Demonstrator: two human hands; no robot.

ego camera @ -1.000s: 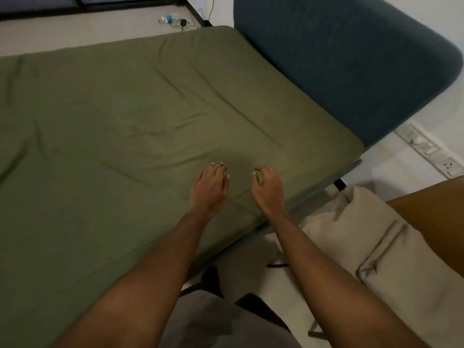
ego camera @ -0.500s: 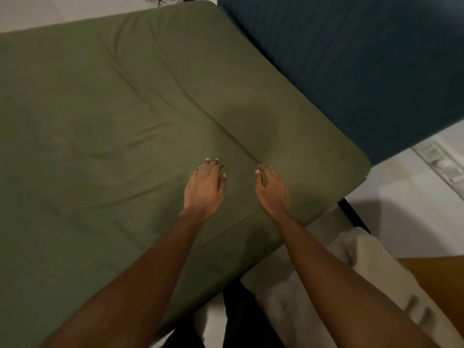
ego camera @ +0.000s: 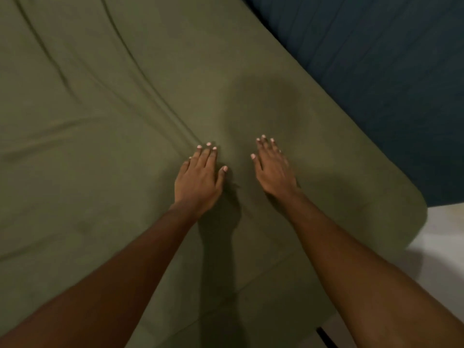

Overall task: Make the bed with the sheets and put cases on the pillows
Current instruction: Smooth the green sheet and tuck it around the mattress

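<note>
A green sheet (ego camera: 100,151) covers the bed (ego camera: 276,297). Long creases run from its far left edge down to the fingertips of the left grip (ego camera: 198,182), which lies flat on the cloth with fingers straight and close together, thumb out to the side. Just beside it, across a narrow strip of sheet, the right grip (ego camera: 275,172) rests palm-down, fingers straight and slightly spread. Both lie near the bed's right corner, where the sheet wraps over the rounded edge. A dark blue headboard (ego camera: 376,71) borders the bed's right edge; pale floor (ego camera: 447,237) shows below the corner
</note>
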